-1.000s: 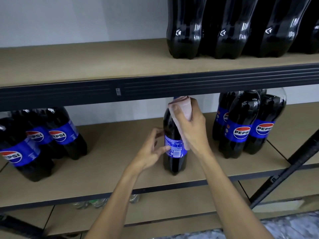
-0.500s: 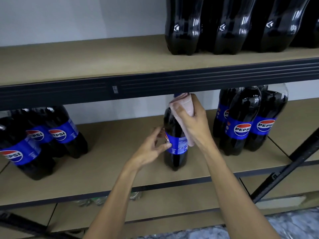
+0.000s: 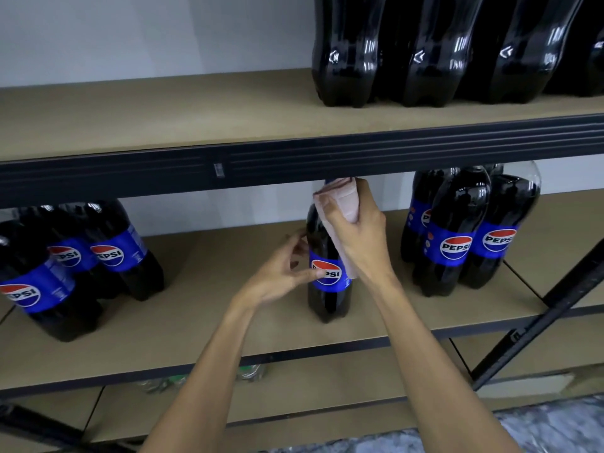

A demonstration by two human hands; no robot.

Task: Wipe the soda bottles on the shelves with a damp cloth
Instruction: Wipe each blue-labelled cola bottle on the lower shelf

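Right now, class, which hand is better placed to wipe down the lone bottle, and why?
Right. The right hand grips the cloth against the bottle near its top; the left hand has no cloth, its thumb just touching the label.

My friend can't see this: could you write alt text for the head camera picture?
A person's right hand grips a pink cloth against the neck of a lone Pepsi bottle on the middle shelf, while the left hand touches its label. More bottles stand either side and above.
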